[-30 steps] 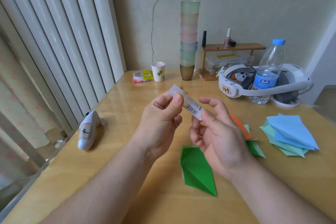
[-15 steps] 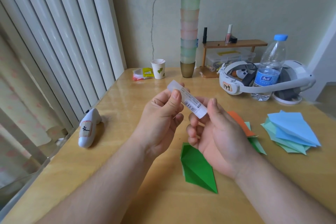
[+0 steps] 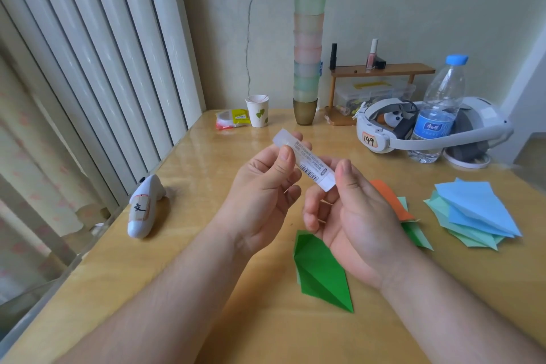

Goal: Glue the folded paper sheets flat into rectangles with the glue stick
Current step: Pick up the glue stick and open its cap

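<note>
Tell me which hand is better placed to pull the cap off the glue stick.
Probably the right hand: its thumb and fingers pinch the near end of the glue stick, while the left hand grips the body and can steady it.

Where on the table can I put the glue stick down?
Bare wood lies between the white controller and the green folded paper, and along the near table edge. It is crowded at the back right, around the headset, water bottle and blue paper pile.
</note>
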Motion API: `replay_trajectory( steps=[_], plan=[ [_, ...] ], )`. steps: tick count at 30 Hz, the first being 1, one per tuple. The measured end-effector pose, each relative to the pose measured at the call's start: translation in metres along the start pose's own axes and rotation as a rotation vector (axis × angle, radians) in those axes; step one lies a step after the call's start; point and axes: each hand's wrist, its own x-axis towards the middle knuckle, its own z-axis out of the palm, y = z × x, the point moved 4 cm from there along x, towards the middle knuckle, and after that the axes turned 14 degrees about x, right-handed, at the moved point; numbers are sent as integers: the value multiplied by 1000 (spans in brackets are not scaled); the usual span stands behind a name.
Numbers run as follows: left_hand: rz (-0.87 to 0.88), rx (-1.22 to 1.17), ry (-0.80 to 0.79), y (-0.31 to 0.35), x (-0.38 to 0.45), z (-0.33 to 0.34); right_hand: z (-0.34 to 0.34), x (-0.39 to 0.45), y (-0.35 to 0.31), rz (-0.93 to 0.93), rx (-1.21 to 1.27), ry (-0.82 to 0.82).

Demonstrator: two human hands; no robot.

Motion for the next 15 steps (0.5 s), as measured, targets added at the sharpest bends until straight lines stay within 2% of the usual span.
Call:
replay_trajectory(
  steps=[4, 7, 9, 11, 15],
  plan=[
    [14, 58, -10, -3, -1, 1, -1, -1, -1, 36, -15, -7],
    [60, 226, -32, -1, -1, 2, -7, 3, -11, 22, 42, 95],
    [76, 516, -57, -1, -1, -1, -14, 7, -24, -2, 164, 165],
    [-10, 860, -95, -4, 0, -7, -22, 9, -35, -16, 291, 202],
    [-267, 1381, -432, -16, -7, -8, -31, 11, -42, -4, 350, 240]
  ],
)
